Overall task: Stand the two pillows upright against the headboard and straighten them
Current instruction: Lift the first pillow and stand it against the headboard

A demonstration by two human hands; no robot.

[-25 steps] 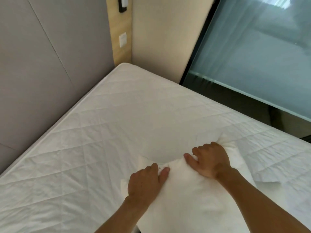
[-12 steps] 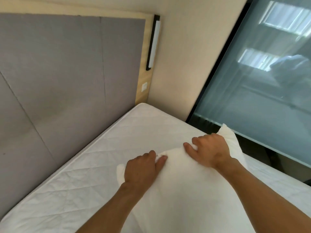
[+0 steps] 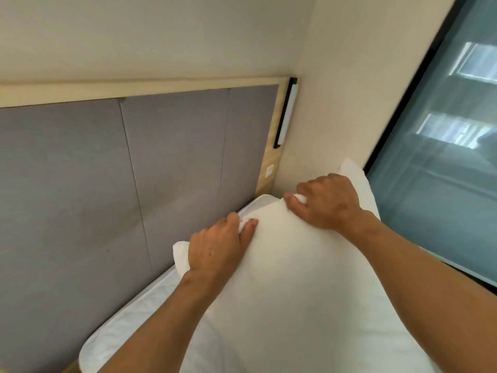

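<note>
A white pillow [image 3: 290, 265] fills the lower middle of the head view, lifted above the mattress [image 3: 126, 321] with its top edge tipped toward the grey padded headboard [image 3: 107, 184]. My left hand [image 3: 217, 246] pinches that top edge near its left corner. My right hand [image 3: 328, 203] grips the same edge further right, near the corner by the wall. Only this one pillow is in sight; the second pillow is not visible.
A wooden frame borders the headboard, with a black-and-white bar lamp [image 3: 286, 114] and a white switch [image 3: 269, 170] on its right strip. A cream wall [image 3: 336, 76] meets a large dark-framed glass pane [image 3: 443, 184] to the right of the bed.
Both hands have raised the pillow off the mattress and carried it toward the headboard. My view has tilted upward, so the headboard top and wall now show.
</note>
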